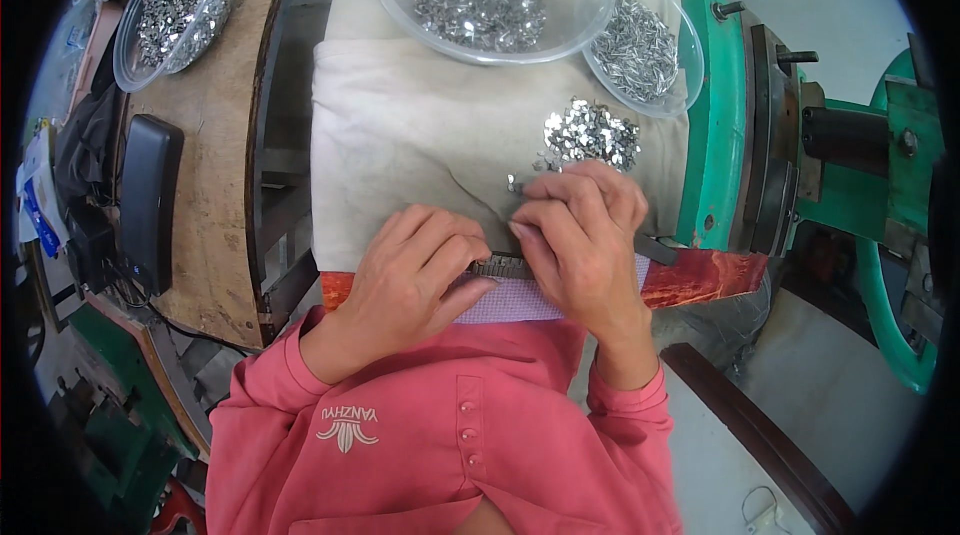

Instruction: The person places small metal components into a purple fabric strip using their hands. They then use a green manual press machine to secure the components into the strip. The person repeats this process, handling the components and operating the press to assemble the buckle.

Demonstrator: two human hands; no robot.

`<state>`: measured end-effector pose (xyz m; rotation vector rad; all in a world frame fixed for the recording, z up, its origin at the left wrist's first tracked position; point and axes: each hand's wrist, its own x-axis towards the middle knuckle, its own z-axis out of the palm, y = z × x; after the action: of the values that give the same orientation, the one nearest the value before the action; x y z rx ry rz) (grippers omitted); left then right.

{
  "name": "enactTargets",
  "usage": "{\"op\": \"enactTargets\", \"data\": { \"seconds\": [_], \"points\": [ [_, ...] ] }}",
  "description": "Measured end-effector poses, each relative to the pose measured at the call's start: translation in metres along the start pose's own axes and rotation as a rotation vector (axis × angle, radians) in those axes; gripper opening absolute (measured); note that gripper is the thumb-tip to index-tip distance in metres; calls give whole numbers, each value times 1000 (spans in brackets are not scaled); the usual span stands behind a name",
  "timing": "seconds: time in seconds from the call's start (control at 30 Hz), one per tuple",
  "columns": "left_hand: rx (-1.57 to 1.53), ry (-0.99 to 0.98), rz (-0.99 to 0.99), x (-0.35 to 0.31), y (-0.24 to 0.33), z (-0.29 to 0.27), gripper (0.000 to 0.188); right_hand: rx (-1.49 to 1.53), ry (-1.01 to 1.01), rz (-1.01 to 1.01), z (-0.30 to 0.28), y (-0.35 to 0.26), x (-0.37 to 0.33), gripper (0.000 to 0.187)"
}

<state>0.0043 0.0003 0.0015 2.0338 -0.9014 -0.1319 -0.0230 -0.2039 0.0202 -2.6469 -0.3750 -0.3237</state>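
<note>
A narrow dark metal strip (512,268) with a ridged edge lies along the near edge of a pale cloth (390,135). My left hand (408,263) is closed around its left end, with thumb and fingers gripping it. Just above the strip's right part, my right hand (588,247) has thumb and forefinger pinched together; whatever is between them is too small to make out. A heap of small shiny metal pieces (590,135) sits beyond the right hand. One loose piece (513,183) lies apart, left of that heap.
A large clear bowl (388,5) of metal pieces and a smaller clear tub (697,70) of thin metal pins stand at the back. Green machinery (715,125) borders the right. Left, a wooden table (215,175) bears another filled tub (122,60) and a black box (150,205).
</note>
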Motion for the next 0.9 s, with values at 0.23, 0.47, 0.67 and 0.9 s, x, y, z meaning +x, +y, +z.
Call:
{"op": "enactTargets", "data": {
  "seconds": [0.23,0.47,0.67,0.9],
  "points": [
    [56,-12,22,6,5,6,23,14,-34,121,-10,-19,-38,17],
    [64,-15,38,7,6,7,18,0,92,161,-9,-2,-26,19],
    [24,23,-10,4,6,4,27,-78,56,76,1,2,-2,17],
    [4,-2,-5,1,3,1,30,-70,-7,79,-3,-2,4,14]
  ]
}}
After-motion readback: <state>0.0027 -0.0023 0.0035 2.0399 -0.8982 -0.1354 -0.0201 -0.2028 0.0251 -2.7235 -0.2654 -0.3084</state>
